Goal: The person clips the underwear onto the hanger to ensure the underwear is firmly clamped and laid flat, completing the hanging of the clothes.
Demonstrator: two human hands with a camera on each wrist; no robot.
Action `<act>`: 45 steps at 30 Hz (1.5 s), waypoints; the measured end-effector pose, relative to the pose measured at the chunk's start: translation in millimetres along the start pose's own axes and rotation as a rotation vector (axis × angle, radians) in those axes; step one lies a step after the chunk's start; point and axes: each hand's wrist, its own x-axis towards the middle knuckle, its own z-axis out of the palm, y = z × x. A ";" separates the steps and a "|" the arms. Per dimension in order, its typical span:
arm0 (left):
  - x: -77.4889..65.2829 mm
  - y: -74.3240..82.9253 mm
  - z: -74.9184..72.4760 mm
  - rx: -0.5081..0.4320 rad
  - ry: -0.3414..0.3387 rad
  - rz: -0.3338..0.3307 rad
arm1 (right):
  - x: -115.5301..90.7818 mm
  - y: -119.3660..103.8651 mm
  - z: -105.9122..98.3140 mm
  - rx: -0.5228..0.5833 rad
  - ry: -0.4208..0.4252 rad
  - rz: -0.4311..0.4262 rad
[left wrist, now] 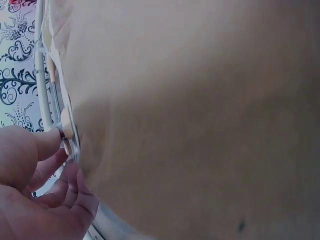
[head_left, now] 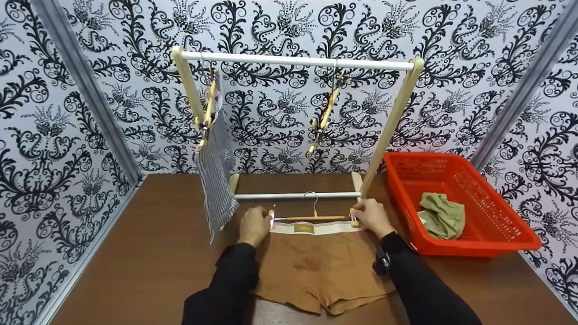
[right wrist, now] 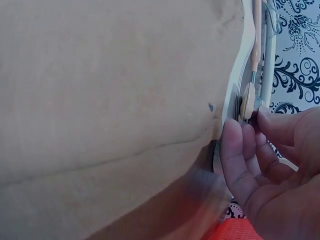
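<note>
Brown shorts (head_left: pixel 316 271) with a white waistband lie spread on the table, waistband toward the rack. Along the waistband lies a wooden clip hanger (head_left: pixel 315 217) with its metal hook pointing away. My left hand (head_left: pixel 254 224) pinches the hanger's left clip (left wrist: pixel 66 122) between thumb and fingers at the waistband edge. At the other end, my right hand (head_left: pixel 372 216) pinches the right clip (right wrist: pixel 247 101), its fingertips beside the waistband. Both clips sit on the waistband in the head view; how firmly they bite cannot be seen.
A rack with a white top bar (head_left: pixel 293 60) stands behind the shorts. Striped cloth (head_left: pixel 216 167) hangs from one hanger at left; another hanger (head_left: pixel 327 113) hangs bare further right. A red basket (head_left: pixel 478 247) at right contains crumpled green cloth (head_left: pixel 442 216).
</note>
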 end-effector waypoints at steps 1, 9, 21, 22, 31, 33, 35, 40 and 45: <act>0.0 -0.9 -1.6 0.003 -0.004 -0.002 | -0.8 -1.0 -0.1 -0.020 0.002 -0.011; -0.2 -4.0 -12.9 0.041 -0.043 -0.083 | -1.4 -2.1 -9.1 0.040 -0.165 -0.094; 1.1 -5.6 -26.0 -0.020 -0.161 -0.083 | 2.1 -4.7 -8.4 0.040 -0.200 -0.114; 1.5 -6.2 -28.6 -0.030 -0.178 -0.080 | 2.1 -7.4 -8.6 0.001 -0.186 -0.123; 3.4 -16.4 -36.3 -0.196 -0.267 -0.095 | 3.0 -83.2 10.2 -0.098 -0.168 -0.278; 4.1 -18.8 -34.3 -0.223 -0.269 -0.111 | 1.5 -105.4 22.0 -0.062 -0.229 -0.302; 4.9 -20.4 -32.6 -0.239 -0.270 -0.127 | 0.3 -123.1 35.9 -0.035 -0.280 -0.325; 3.5 -20.1 -30.1 -0.219 -0.259 -0.174 | 0.3 -146.8 71.7 -0.020 -0.348 -0.365; 0.4 -15.6 -27.2 -0.211 -0.282 -0.193 | 1.3 -151.4 98.9 -0.076 -0.313 -0.402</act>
